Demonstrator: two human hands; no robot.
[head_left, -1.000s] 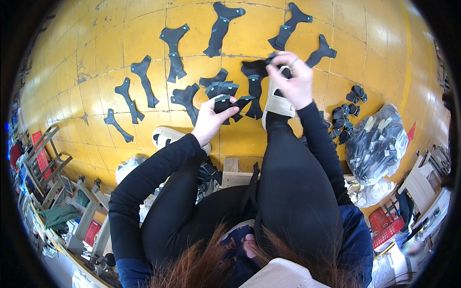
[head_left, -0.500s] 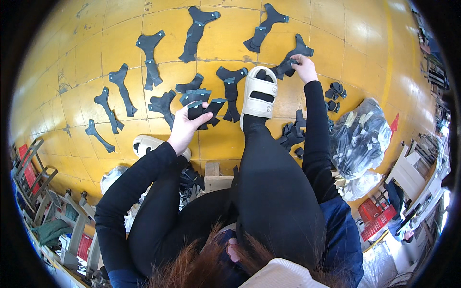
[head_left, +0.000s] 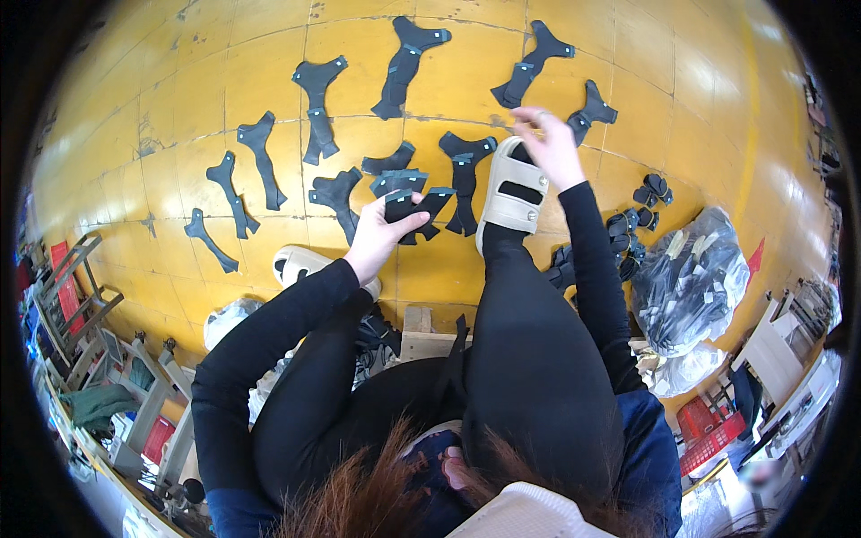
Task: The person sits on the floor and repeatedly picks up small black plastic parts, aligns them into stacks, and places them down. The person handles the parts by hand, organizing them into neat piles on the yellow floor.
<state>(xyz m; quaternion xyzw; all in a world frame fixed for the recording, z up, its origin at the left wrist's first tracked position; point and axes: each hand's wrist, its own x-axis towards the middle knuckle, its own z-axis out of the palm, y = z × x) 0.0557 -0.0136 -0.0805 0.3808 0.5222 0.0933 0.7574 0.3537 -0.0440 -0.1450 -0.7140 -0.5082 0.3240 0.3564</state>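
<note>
Black pieces (head_left: 397, 207), two visible, are pinched in the left hand (head_left: 380, 235); the half-open right hand (head_left: 552, 149) is empty.

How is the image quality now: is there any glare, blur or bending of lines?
In the head view, the floor tile lines curve and the picture's rim goes black; the floor shows pale shine in patches; the plastic bag has bright highlights; the right hand looks slightly blurred, while the left hand and the black pieces it holds look sharper.

Right fingers (head_left: 533, 116) now empty and back near the beige sandal (head_left: 511, 213)
</note>
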